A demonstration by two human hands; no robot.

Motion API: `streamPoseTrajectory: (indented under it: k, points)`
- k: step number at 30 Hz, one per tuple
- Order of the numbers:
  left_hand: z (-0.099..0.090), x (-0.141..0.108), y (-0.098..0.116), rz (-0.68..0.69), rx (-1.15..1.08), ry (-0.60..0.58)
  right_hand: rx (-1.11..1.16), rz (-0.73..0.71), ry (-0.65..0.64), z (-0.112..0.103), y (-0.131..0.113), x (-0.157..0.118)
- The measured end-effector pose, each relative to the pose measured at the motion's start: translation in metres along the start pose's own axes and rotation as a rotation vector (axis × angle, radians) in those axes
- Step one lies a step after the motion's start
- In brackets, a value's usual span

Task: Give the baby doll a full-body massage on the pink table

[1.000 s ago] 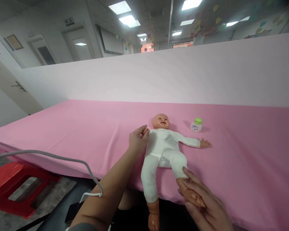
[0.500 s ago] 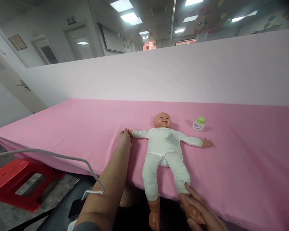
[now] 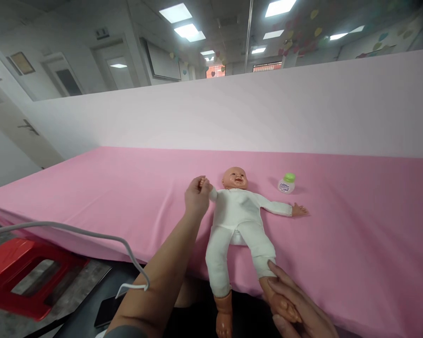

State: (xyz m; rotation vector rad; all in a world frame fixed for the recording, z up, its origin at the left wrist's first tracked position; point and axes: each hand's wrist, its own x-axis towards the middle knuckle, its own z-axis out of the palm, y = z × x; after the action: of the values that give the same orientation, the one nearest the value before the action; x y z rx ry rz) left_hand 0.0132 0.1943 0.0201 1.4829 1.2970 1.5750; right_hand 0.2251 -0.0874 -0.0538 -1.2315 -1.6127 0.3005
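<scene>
A baby doll (image 3: pixel 238 206) in white clothes lies on its back on the pink cloth, head away from me and bare feet at the near edge. My left hand (image 3: pixel 197 195) is closed round the doll's hand on the left side, with that arm bent and raised. My right hand (image 3: pixel 298 303) is at the doll's right-side lower leg and foot, its fingers along the ankle and the thumb beneath the foot. The doll's other arm stretches out flat to the right. A small clear bottle (image 3: pixel 286 184) with a green cap stands near the doll's head, to the right.
The pink cloth (image 3: pixel 127 188) covers a wide table against a white wall with glass above. At the lower left are a red stool (image 3: pixel 17 272), a dark phone (image 3: pixel 107 311) and a grey cable (image 3: pixel 74 227) that crosses over my left forearm.
My left hand has moved up and to the right with the doll's hand, and the doll's arm has gone from stretched out to bent. My right hand has hardly moved.
</scene>
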Motion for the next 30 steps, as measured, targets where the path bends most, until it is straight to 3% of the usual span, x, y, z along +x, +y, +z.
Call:
streamPoseTrajectory:
  k: [7,11,15,19,22,30]
  points:
    - [0.033,-0.034,0.035,0.426,0.757,-0.486,-0.027,-0.093,-0.042,-0.007,-0.003,0.032]
    - [0.039,-0.042,0.032,0.601,0.893,-0.659,-0.02,-0.109,-0.04,-0.004,-0.005,0.042]
    - [0.039,-0.043,0.025,0.715,0.895,-0.721,0.01,-0.066,-0.05,0.001,-0.011,0.047]
    - [0.038,-0.043,0.02,0.674,0.842,-0.702,0.008,-0.05,-0.05,0.001,-0.01,0.05]
    - [0.035,-0.04,0.018,0.563,0.762,-0.621,-0.003,-0.075,-0.051,-0.004,-0.005,0.048]
    - [-0.01,0.001,-0.008,0.027,0.16,-0.04,-0.038,-0.044,-0.067,-0.016,0.003,0.013]
